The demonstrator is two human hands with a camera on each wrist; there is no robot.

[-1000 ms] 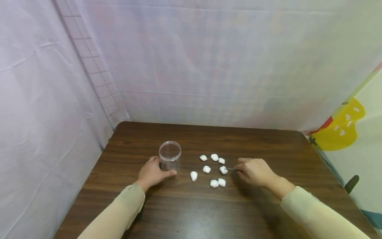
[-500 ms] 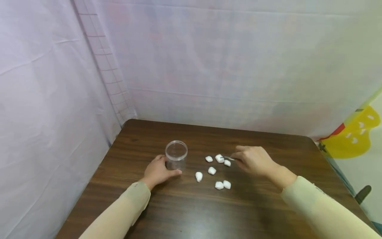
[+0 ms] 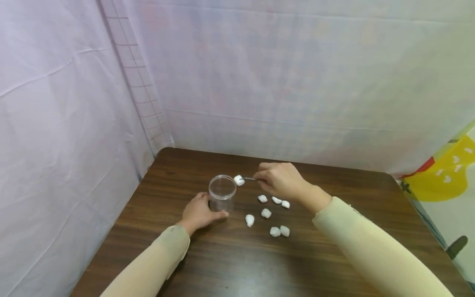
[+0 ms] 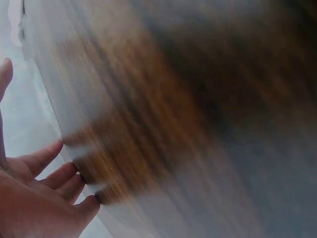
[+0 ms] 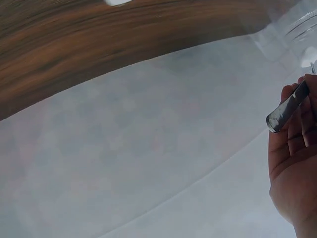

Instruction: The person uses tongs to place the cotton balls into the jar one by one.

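A clear plastic jar (image 3: 222,196) without a lid stands upright on the table. My left hand (image 3: 198,212) holds its lower part, the thumb in front and the fingers at the left side; in the left wrist view those fingers (image 4: 54,181) are partly visible. Just right of the jar's rim, my right hand (image 3: 280,179) pinches metal tweezers (image 3: 248,178), whose tips grip a white cotton ball (image 3: 238,180). The right wrist view shows the rounded rear end of the tweezers (image 5: 287,109) sticking out from my fingers. Several more cotton balls (image 3: 266,213) lie loose right of the jar.
A dark brown wooden table (image 3: 237,264) with rounded far corners carries everything. Pale cloth sheets (image 3: 278,82) hang behind it and at the left. A yellow printed shape (image 3: 441,173) shows on the cloth at the right.
My right hand has lifted a cotton ball from the group with the tweezers and carried it left to beside the jar's rim. The left hand stays at the jar. The head view has shifted slightly.
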